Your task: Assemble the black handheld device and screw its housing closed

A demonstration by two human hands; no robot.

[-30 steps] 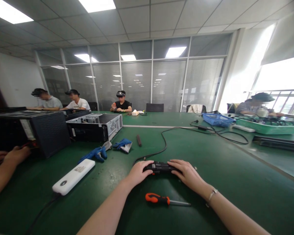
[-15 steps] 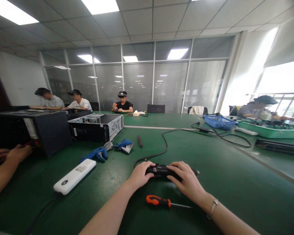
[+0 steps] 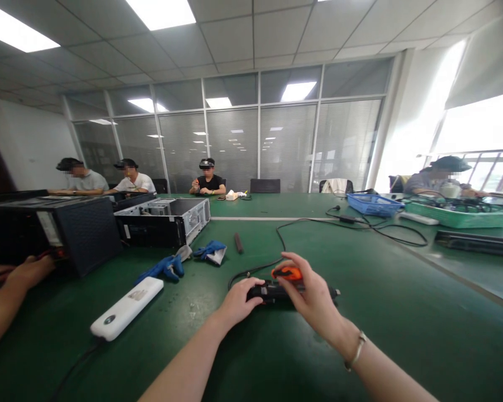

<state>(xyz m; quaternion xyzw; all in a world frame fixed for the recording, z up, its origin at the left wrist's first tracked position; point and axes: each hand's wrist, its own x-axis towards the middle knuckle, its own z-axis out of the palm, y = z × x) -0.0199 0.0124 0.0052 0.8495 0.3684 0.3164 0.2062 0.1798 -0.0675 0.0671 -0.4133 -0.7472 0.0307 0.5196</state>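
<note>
1. Left hand (image 3: 238,300): thumb near side, fingers over top, narrow grip holding left end of black elongated device (image 3: 272,290).
2. Right hand (image 3: 315,290): thumb and fingers closed around orange-and-black handle of screwdriver (image 3: 292,273), raised over device. Shaft hidden or too blurred to tell. Touching device or not: cannot tell.
3. Device: on green table (image 3: 385,346), in front of person, between and partly under hands; right end pokes out past right hand. Exact type unclear.
4. Black cable (image 3: 283,241): curves across table behind device, far part looped toward right side.
5. White power strip (image 3: 128,309): left of left hand, lying at an angle, dark cord at its near end.
6. Blue gloves (image 3: 212,251): two bunched pieces beyond white strip; brown bar (image 3: 238,243) just right of them.
7. Open computer case (image 3: 151,228): beyond gloves, lying down, silver frame showing. Dark computer tower (image 3: 88,231) beside it, far left.
8. Co-worker's hands (image 3: 31,272): at dark tower, left edge.
9. Blue basket (image 3: 374,205) and green basket (image 3: 461,216): far right of table, green one holding dark cables.
</note>
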